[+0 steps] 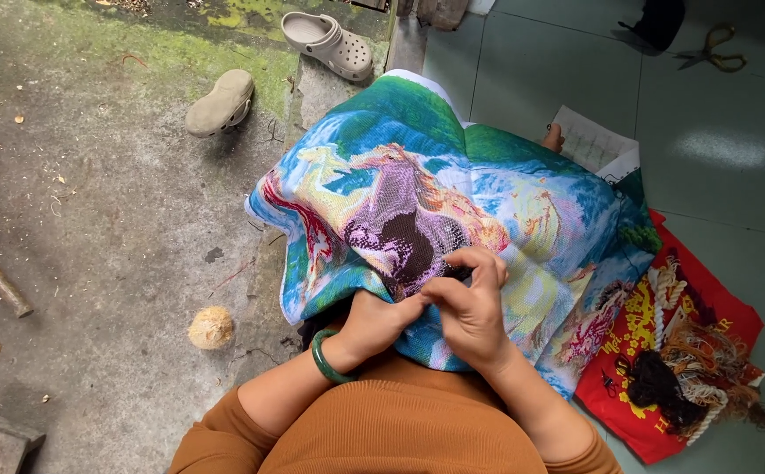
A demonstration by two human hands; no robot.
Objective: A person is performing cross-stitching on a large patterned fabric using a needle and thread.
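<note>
A large cross-stitch cloth [453,193] with colourful horses on blue and green lies draped over my lap. My left hand [378,318], with a green bangle [328,358] at the wrist, grips the cloth's near edge from below. My right hand [470,303] rests on top beside it, fingers pinched together at the dark stitched patch [413,246]. A needle or thread between the fingers is too small to make out. Both hands touch each other and the cloth.
A red bag [734,325] with bundles of embroidery thread [690,369] lies on the tiles at my right. Scissors [709,48] lie far right. Two beige clogs [330,42] sit on the concrete, a coconut husk [211,327] at left. A printed paper chart [595,140] peeks beyond the cloth.
</note>
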